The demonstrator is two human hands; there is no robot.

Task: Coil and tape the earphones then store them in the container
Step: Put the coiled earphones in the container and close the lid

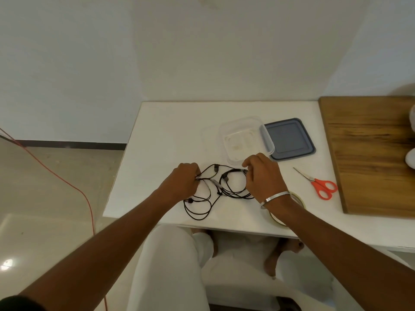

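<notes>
- Seen from above, looking down at a small white table (pixel 161 135) with both bare arms reaching in from 6 o'clock.
- Black earphones (pixel 219 189) sprawled in loose, tangled loops at the table's centre, toward the near edge; one loop trailing toward 7 o'clock, close to that edge.
- Left hand (pixel 183 181) at 9 o'clock of the tangle, fingers curled around a bunch of cable.
- Right hand (pixel 262 176) at 3 o'clock of the tangle, fingertips pinching strands near a small inline piece; metal bangle (pixel 275 199) on the wrist.
- Clear container (pixel 243 140) open at 12 o'clock, just beyond the right hand; grey-blue lid (pixel 290 138) lying flat beside it at 1 o'clock.
- Tape roll (pixel 289 209) at 4 o'clock, partly hidden under the right forearm, near the front edge.
- Orange-handled scissors (pixel 318 185) at 3 o'clock, well apart from the cable; wooden board (pixel 370 158) farther right.
- Likely handling: very light, limp, prone to snagging and springing out of a coil; earbuds and joints probably delicate, so best held by the cable bundle itself, pinched where loops cross.
- Open room: bare tabletop toward 10 and 11 o'clock for laying out loops; little margin at 6 o'clock, where cable or tape could slip off the edge.
- Red cord (pixel 67 182) on the floor at 9 o'clock, clear of the table.
</notes>
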